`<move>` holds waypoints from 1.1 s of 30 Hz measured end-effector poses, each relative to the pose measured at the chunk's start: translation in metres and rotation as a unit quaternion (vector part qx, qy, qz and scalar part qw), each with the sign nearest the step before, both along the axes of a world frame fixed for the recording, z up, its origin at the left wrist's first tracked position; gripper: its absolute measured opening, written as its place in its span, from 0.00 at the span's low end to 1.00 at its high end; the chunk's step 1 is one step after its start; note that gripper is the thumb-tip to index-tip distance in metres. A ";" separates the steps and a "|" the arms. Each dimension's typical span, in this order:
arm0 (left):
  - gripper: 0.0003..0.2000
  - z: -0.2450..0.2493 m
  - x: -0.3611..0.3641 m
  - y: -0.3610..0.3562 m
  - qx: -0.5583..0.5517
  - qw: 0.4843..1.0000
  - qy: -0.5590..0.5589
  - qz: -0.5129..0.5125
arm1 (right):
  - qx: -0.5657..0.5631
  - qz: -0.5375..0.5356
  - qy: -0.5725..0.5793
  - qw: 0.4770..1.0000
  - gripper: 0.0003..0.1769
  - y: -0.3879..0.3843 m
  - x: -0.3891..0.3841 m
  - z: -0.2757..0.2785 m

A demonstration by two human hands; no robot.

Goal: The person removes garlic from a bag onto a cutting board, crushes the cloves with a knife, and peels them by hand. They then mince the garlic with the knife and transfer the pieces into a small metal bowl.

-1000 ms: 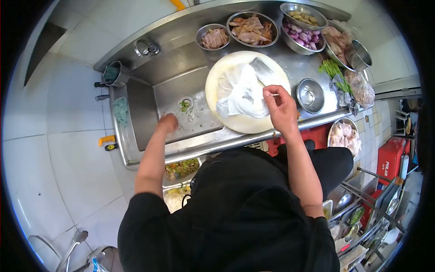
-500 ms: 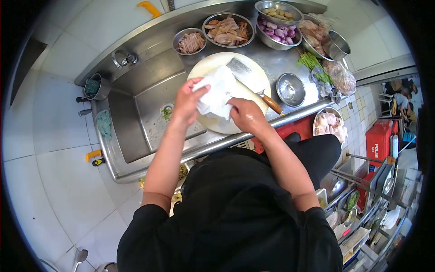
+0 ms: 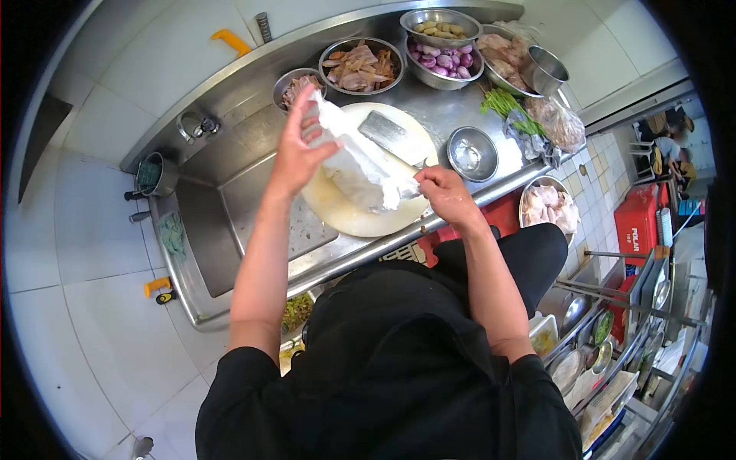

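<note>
A thin white plastic bag [image 3: 356,157] is spread out over the round cutting board [image 3: 345,218]. My right hand [image 3: 448,195] pinches its lower right end. At the bag's upper left edge, my left hand [image 3: 295,153] is open with fingers stretched upward and the thumb apart, overlapping the bag. A cleaver [image 3: 382,132] lies on the board behind the bag, its blade in sight and its handle mostly hidden by the bag and my right hand. Just right of the board stands a small metal bowl [image 3: 472,153].
A steel sink [image 3: 203,238] lies to the left. Along the back are bowls of dried pieces [image 3: 360,65], purple shallots [image 3: 443,61] and meat [image 3: 502,57]. Green stalks [image 3: 506,107] rest at the right. Below the counter edge is a bowl of raw chicken [image 3: 550,207].
The bunched bag has been stretched out wider between my hands. My left hand has moved up and left and its fingers have spread; my right hand has shifted slightly right.
</note>
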State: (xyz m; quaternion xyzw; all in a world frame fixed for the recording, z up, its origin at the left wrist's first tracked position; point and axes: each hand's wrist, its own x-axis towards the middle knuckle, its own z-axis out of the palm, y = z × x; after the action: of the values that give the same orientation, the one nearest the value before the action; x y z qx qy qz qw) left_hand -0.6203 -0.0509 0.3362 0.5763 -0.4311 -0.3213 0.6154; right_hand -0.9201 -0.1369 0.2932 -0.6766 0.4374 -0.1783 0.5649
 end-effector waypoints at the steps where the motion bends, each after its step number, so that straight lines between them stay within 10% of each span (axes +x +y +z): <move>1: 0.42 -0.012 -0.008 -0.002 0.012 0.994 -0.107 0.028 | 0.025 -0.020 -0.027 0.999 0.18 0.000 0.002 0.003; 7: 0.16 -0.065 -0.016 -0.018 0.157 0.878 -0.448 0.056 | -0.172 0.056 0.174 0.968 0.27 0.013 0.047 0.020; 10: 0.11 -0.087 0.012 -0.040 0.262 0.935 -0.230 0.059 | -0.202 0.048 0.174 0.963 0.22 0.013 0.049 -0.010; 11: 0.13 -0.085 0.011 -0.041 0.264 0.962 0.046 0.049 | -0.225 0.026 0.170 0.959 0.21 0.014 0.045 -0.029; 14: 0.15 -0.070 0.031 -0.034 0.198 0.898 0.393 0.008 | -0.171 -0.040 0.132 0.976 0.22 0.008 0.028 -0.066; 19: 0.21 -0.034 0.070 -0.032 0.167 0.881 0.437 -0.073 | 0.299 -0.160 -0.100 0.935 0.22 -0.024 0.017 -0.062; 22: 0.25 -0.015 0.078 -0.023 0.131 0.896 0.393 -0.160 | 0.376 -0.214 -0.389 0.813 0.22 -0.037 0.028 -0.036; 24: 0.26 -0.009 0.058 -0.010 0.169 0.957 0.142 -0.187 | 0.379 -0.229 -0.421 0.791 0.22 -0.041 0.034 -0.023; 27: 0.22 -0.028 0.061 -0.012 0.334 0.890 -0.229 -0.209 | 0.383 -0.208 -0.453 0.777 0.25 -0.043 0.042 -0.025; 29: 0.18 -0.038 0.057 -0.012 0.327 0.941 0.039 -0.078 | 0.508 0.023 -0.592 0.626 0.27 -0.045 0.034 -0.072; 31: 0.15 -0.057 0.062 -0.012 0.241 0.924 0.296 0.017 | 0.442 -0.156 -0.417 0.779 0.31 -0.023 0.034 -0.053; 33: 0.16 -0.076 0.061 -0.009 0.218 0.886 0.409 0.012 | 0.456 -0.104 -0.386 0.795 0.33 -0.020 0.023 -0.059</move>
State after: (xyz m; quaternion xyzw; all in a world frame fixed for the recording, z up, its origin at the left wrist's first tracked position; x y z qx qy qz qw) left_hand -0.5594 -0.0603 0.2603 0.5186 -0.0534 -0.6071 0.5997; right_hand -0.8975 -0.1566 0.2347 -0.1661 0.2812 -0.2623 0.9080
